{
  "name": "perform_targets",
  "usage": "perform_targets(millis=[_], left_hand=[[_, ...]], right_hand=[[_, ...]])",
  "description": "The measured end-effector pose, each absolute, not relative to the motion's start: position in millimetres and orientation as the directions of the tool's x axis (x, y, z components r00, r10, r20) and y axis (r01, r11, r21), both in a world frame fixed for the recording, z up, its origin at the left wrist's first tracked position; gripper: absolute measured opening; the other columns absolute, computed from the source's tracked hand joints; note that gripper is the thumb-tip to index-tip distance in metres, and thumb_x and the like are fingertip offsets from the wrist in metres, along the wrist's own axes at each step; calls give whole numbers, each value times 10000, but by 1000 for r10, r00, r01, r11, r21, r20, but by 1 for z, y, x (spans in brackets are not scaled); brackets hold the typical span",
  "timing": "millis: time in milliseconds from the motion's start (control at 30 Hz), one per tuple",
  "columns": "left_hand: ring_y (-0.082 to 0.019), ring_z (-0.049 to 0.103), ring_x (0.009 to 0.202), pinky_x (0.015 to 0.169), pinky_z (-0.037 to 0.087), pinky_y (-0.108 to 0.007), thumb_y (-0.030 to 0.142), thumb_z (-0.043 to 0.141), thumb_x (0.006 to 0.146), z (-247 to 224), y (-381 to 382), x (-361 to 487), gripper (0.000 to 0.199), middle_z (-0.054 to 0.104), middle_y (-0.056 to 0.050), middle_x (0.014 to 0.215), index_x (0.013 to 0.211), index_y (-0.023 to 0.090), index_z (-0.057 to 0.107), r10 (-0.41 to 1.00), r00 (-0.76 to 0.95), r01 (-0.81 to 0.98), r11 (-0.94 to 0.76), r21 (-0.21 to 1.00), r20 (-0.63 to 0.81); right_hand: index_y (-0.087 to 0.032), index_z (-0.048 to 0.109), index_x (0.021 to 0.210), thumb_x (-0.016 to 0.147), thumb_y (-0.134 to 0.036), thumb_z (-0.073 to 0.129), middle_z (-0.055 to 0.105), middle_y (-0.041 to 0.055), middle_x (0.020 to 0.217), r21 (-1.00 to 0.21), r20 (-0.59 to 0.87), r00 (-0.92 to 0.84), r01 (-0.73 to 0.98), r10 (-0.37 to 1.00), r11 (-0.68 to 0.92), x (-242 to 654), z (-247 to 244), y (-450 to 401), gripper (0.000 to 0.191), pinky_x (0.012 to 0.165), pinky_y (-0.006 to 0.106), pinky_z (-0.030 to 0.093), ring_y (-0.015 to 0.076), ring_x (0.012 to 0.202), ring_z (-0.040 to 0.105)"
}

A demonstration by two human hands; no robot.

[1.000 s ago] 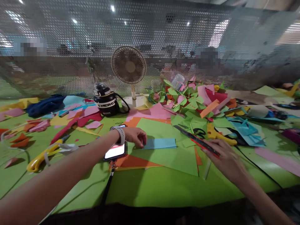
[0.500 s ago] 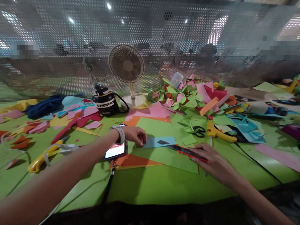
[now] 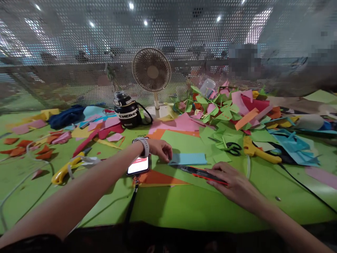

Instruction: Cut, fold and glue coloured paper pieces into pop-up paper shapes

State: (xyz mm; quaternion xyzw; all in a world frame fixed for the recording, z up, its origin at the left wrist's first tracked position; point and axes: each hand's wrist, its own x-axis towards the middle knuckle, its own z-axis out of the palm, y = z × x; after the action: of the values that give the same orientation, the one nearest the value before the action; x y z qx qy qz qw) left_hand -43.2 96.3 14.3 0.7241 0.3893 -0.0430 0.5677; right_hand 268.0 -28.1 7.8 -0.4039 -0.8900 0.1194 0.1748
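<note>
A folded light-blue paper strip lies on a green paper sheet in front of me. My left hand, with a grey band at the wrist, has its fingers curled in a pinch at the strip's left end. My right hand is closed around a red and black utility knife. The knife's blade points left, just below the strip's near edge, close to my left fingertips. Under my left wrist, a phone with a lit screen is partly covered.
A black bottle and a fan stand at the back. Paper scraps are heaped at the back right. Black scissors and a yellow glue gun lie to the right; another yellow-handled tool lies left.
The knife's blade has moved off the blue strip to its near side, towards my left fingertips. My left hand stays at the strip's left end. The whole view has shifted slightly.
</note>
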Motion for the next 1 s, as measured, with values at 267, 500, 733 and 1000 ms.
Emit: perform_targets(millis=[267, 500, 733, 1000], left_hand=[[-136, 582, 698, 688, 447, -272, 326, 786, 562, 15, 98, -43, 253, 683, 34, 694, 763, 222, 674, 499, 707, 596, -37, 802, -501], [-136, 591, 691, 692, 453, -275, 333, 779, 560, 16, 99, -43, 252, 686, 38, 681, 759, 224, 669, 486, 710, 602, -44, 797, -510], [-145, 591, 694, 699, 454, -283, 328, 780, 549, 19, 99, -41, 260, 686, 31, 678, 754, 216, 667, 484, 702, 621, -59, 781, -522], [-140, 594, 683, 679, 461, -275, 353, 790, 531, 19, 98, -39, 285, 690, 21, 683, 739, 208, 661, 498, 695, 626, -62, 778, -519]], right_hand=[[-213, 629, 1158, 906, -234, 458, 579, 92, 974, -341, 231, -659, 634, 716, 694, 263, 6, -22, 305, 734, 336, 512, 192, 850, 578], [-216, 658, 1112, 911, -249, 466, 555, 85, 933, -368, 221, -689, 596, 690, 714, 264, 3, -15, 280, 701, 301, 486, 165, 795, 552], [-201, 646, 1117, 931, -277, 440, 547, 89, 935, -350, 153, -732, 588, 664, 729, 264, 7, -10, 288, 679, 291, 465, 155, 758, 536], [-224, 635, 1151, 925, -278, 459, 548, 81, 926, -388, 113, -774, 543, 623, 745, 262, 11, -12, 291, 687, 288, 462, 159, 775, 537]])
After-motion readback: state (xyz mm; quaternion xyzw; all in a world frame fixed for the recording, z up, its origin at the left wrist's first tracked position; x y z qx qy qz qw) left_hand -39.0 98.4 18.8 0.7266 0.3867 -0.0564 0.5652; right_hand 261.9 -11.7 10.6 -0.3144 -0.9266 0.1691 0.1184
